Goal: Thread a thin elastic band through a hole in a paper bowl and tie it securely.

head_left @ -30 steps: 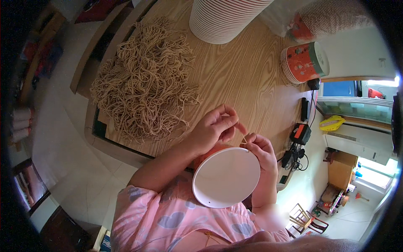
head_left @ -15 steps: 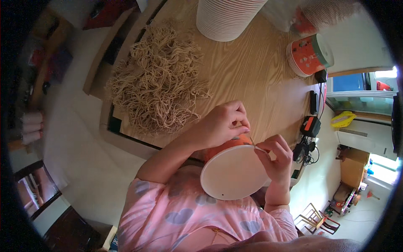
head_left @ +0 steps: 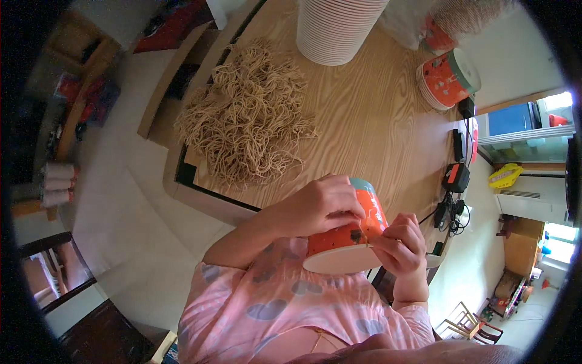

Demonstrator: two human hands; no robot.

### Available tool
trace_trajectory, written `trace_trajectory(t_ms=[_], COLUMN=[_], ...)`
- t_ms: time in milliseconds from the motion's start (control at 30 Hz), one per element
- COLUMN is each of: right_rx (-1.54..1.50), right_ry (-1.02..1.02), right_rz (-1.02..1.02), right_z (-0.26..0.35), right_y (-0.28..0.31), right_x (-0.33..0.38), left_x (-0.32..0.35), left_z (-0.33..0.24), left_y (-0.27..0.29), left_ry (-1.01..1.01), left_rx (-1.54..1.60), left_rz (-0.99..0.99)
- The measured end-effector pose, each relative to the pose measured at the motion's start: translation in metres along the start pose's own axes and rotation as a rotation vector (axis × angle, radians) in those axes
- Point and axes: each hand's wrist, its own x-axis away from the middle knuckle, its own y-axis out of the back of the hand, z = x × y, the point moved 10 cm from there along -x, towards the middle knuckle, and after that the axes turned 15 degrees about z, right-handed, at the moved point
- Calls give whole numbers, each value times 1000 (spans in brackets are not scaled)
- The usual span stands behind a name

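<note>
An orange paper bucket (head_left: 350, 238) with a white base and a teal rim lies tilted on its side close to my chest, base toward me. My left hand (head_left: 318, 206) wraps over its upper side and grips it. My right hand (head_left: 400, 242) pinches a thin tan string at the bucket's side wall, near a small dark hole. A big loose heap of tan string pieces (head_left: 248, 121) lies on the wooden table (head_left: 370, 121) ahead and to the left of my hands.
A tall stack of white bucket bases (head_left: 336, 27) stands at the table's far edge. A stack of orange buckets (head_left: 447, 79) lies on its side at the far right. Black adapters and cables (head_left: 454, 179) sit along the table's right edge.
The bucket has turned from base-up toward me to lying on its side, showing its orange wall. My left hand now covers its top and my right hand has shifted to the side wall.
</note>
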Motion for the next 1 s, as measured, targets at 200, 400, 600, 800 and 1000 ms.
trace_trajectory(t_ms=[200, 400, 600, 800, 1000], right_rx=[20, 51, 71, 56, 29], right_ry=[-21, -113, -140, -126, -134], right_rz=[32, 129, 190, 210, 172], right_z=[2, -8, -9, -8, -6], right_y=[-2, -10, -13, -15, -14], right_x=[-3, -7, -10, -13, -8], left_x=[1, 0, -3, -4, -1], left_z=[-6, -8, -12, -15, -20], left_y=[0, 4, 7, 6, 10], left_ry=[-19, -16, -19, -19, -21], left_rx=[-34, -38, -129, -186, -253], left_rz=[16, -8, -1, 9, -17])
